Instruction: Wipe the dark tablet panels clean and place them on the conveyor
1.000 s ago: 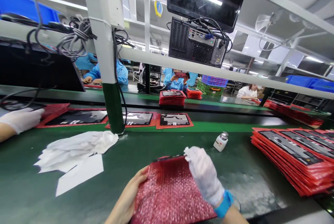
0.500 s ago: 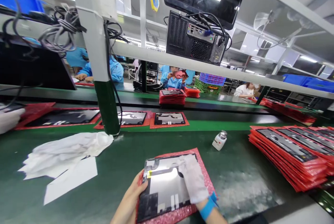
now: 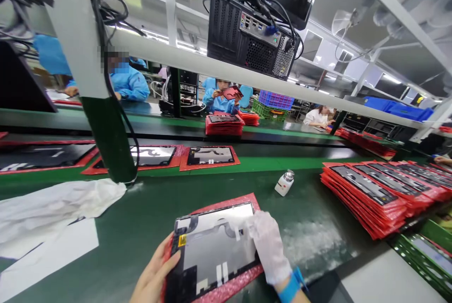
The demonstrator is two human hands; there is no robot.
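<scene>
Post [image 3: 109,138] partly hides red wrap [image 3: 176,159]; bottle [image 3: 284,183] beyond panel [image 3: 212,246]; left hand [image 3: 157,267] clamped on panel, right hand's [image 3: 270,246] grip unclear.

A silver-and-black panel [image 3: 215,246] on a red bubble-wrap sheet [image 3: 243,277] is being gripped at its left edge by the bare left hand [image 3: 157,267]. Its right side is being touched by the gloved right hand [image 3: 270,246]. A white bottle [image 3: 284,184] is being kept nearby, short of the red-wrapped stacks [image 3: 367,199] at right.

The glove [image 3: 270,251] is white, wristband [image 3: 292,285] bright blue. Bubble-wrap sheet [image 3: 243,278]'s red, and the worktop [image 3: 169,190] is plain dark green.
</scene>
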